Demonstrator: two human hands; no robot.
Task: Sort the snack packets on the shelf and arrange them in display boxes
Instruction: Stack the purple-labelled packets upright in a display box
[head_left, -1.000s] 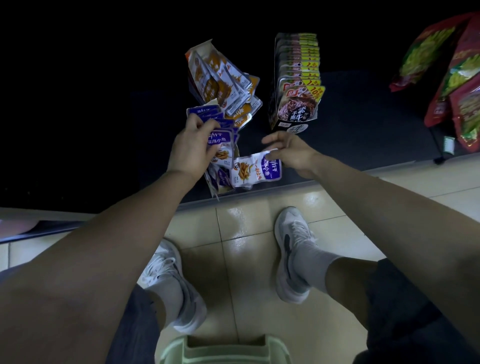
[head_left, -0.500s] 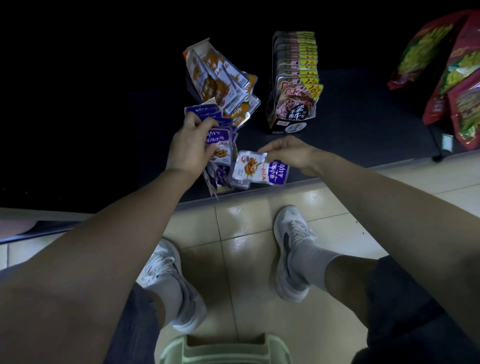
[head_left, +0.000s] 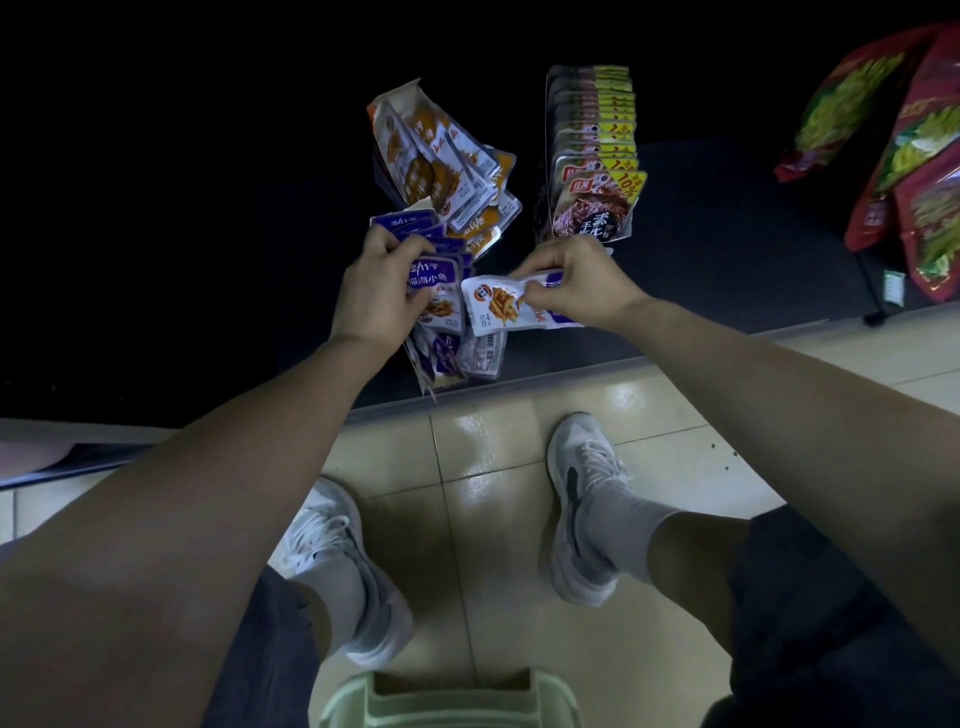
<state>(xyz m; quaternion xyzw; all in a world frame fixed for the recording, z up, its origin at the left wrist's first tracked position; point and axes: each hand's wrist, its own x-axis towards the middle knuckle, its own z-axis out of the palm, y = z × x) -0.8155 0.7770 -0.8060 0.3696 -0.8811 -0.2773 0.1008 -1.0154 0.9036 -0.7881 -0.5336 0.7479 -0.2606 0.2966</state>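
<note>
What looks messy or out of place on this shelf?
The orange packets lie fanned and tilted, unlike the neat row of dark packets beside them. Some purple packets lie loose at the shelf edge.

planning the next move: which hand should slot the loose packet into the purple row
Probably right. The right hand pinches the loose packet just beside the purple row, while the left hand is busy gripping that row.

white packet (head_left: 493, 306): half hidden under right fingers (head_left: 548, 262); green bin (head_left: 347, 702): cut by bottom edge
</note>
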